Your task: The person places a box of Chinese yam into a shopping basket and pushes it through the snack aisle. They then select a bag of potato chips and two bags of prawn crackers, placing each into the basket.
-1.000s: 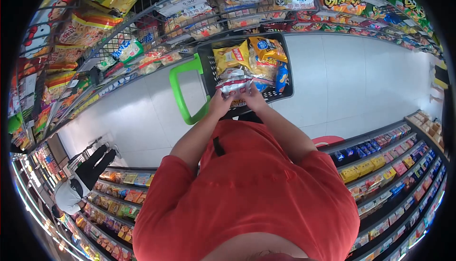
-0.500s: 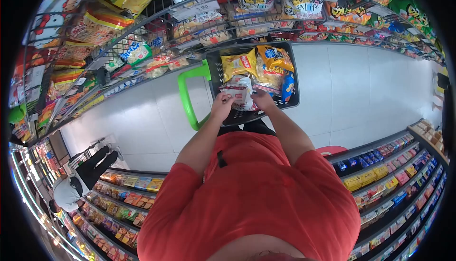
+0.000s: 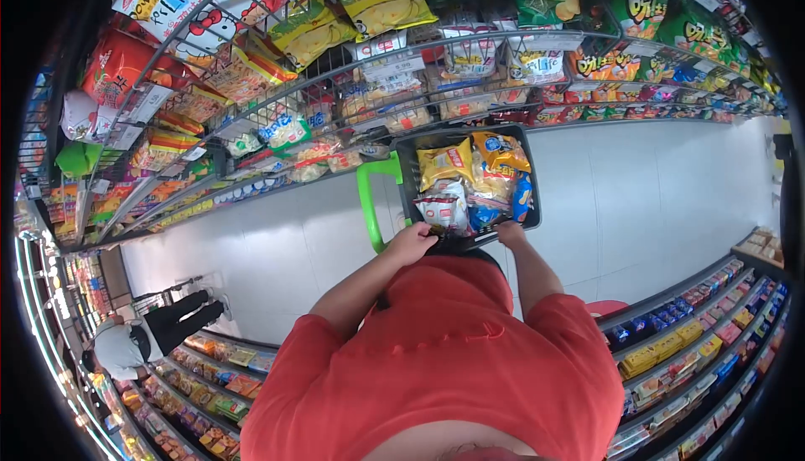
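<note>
A black shopping basket with a green handle on its left side stands in front of my body. Closed at the near left corner of its rim is my left hand. My right hand grips the same near rim farther right, its fingers partly hidden by the edge. Inside lie a yellow snack bag, an orange-yellow bag, a white and red bag and a blue packet.
Wire shelves of snack bags run along the far side, close to the basket. Low shelves of boxed goods line the near side. A person with a cart stands in the aisle at left. Pale floor tiles extend rightward.
Both hands have left the white and red bag and moved to the basket's near rim. The bag now lies in the basket. The camera view has shifted, with the basket lower and farther right.
</note>
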`<state>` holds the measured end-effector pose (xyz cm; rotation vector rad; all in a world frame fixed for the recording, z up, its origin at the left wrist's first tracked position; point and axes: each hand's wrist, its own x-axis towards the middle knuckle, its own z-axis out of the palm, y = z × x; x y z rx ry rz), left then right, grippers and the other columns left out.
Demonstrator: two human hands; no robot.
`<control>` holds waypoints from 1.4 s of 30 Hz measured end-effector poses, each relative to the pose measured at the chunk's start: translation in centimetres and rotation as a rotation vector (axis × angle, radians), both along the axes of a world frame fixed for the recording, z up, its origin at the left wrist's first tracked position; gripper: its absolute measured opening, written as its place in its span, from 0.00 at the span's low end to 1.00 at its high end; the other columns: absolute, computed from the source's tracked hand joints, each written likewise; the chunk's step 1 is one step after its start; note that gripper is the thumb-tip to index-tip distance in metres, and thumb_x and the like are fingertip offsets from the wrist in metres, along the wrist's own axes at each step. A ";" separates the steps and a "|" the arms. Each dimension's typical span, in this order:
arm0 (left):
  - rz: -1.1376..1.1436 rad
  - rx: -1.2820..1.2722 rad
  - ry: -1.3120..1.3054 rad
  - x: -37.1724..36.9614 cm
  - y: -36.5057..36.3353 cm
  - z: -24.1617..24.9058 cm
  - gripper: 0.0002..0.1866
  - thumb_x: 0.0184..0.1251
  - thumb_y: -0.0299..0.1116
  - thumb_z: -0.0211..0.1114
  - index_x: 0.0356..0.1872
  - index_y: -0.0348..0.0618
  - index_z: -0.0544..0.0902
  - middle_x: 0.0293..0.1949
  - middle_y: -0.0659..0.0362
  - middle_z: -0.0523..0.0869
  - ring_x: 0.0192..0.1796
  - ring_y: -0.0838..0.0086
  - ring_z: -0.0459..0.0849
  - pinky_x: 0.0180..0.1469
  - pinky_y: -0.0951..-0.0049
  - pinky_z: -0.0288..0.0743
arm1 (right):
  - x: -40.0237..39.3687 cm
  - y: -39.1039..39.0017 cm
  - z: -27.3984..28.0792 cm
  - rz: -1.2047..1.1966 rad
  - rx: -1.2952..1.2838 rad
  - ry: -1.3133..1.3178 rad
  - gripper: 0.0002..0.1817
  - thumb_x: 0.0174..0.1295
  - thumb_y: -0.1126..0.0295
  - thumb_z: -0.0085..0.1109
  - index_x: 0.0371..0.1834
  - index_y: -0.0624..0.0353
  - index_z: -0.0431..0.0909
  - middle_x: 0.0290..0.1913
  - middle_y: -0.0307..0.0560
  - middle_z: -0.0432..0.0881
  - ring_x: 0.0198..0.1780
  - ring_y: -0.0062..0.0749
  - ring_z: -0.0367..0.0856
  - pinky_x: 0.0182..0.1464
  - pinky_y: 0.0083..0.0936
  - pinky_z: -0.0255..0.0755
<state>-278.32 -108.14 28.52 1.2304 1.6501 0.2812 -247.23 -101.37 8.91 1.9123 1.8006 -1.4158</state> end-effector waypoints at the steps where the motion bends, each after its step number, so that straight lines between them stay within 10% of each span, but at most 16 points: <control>1: -0.018 -0.074 0.012 0.0 0.2 -0.4 0.28 0.66 0.44 0.69 0.60 0.36 0.77 0.53 0.48 0.85 0.53 0.63 0.86 0.56 0.66 0.79 | -0.6 -0.6 -1.0 -0.082 -0.036 0.026 0.24 0.60 0.51 0.55 0.46 0.59 0.86 0.49 0.62 0.85 0.56 0.55 0.82 0.61 0.44 0.73; 12: 0.067 0.097 -0.022 -0.6 3.2 -4.0 0.25 0.64 0.46 0.69 0.55 0.37 0.81 0.50 0.46 0.88 0.52 0.56 0.87 0.55 0.64 0.79 | -5.0 0.2 4.7 -0.002 -0.126 0.241 0.21 0.62 0.54 0.61 0.49 0.60 0.84 0.40 0.55 0.88 0.42 0.42 0.88 0.49 0.35 0.78; 16: 0.050 0.111 -0.028 -0.2 3.3 4.2 0.22 0.65 0.46 0.67 0.52 0.40 0.82 0.49 0.48 0.87 0.52 0.54 0.86 0.55 0.62 0.79 | -1.1 2.2 0.0 0.127 0.053 0.124 0.18 0.62 0.56 0.59 0.43 0.60 0.86 0.33 0.51 0.88 0.36 0.37 0.88 0.42 0.32 0.80; 24: -0.737 0.495 0.493 -6.2 2.8 8.1 0.16 0.61 0.43 0.64 0.43 0.43 0.84 0.44 0.53 0.85 0.54 0.59 0.82 0.68 0.55 0.64 | -0.7 3.5 -3.9 0.351 0.404 0.011 0.15 0.62 0.62 0.58 0.42 0.61 0.86 0.32 0.52 0.88 0.34 0.35 0.87 0.38 0.31 0.79; 30: -1.042 0.511 0.601 -9.4 4.1 5.4 0.18 0.62 0.50 0.61 0.32 0.46 0.89 0.35 0.58 0.88 0.48 0.63 0.82 0.58 0.59 0.65 | -12.7 -1.1 9.0 -0.318 0.042 0.384 0.22 0.63 0.57 0.59 0.45 0.69 0.83 0.39 0.59 0.88 0.42 0.44 0.88 0.47 0.36 0.78; 36: -1.369 0.538 0.646 -10.9 4.5 7.8 0.32 0.58 0.68 0.59 0.33 0.46 0.91 0.38 0.58 0.90 0.47 0.66 0.82 0.57 0.59 0.62 | -21.5 -8.5 13.4 -0.342 0.076 0.461 0.21 0.66 0.64 0.55 0.55 0.69 0.79 0.40 0.52 0.88 0.41 0.31 0.87 0.46 0.28 0.79; 42: -1.608 0.517 0.651 -11.8 5.4 5.6 0.25 0.55 0.60 0.66 0.37 0.47 0.91 0.39 0.58 0.90 0.47 0.65 0.85 0.55 0.59 0.69 | -27.7 -14.0 18.0 -0.577 0.176 0.404 0.25 0.61 0.65 0.59 0.59 0.68 0.77 0.51 0.58 0.85 0.51 0.42 0.85 0.57 0.34 0.76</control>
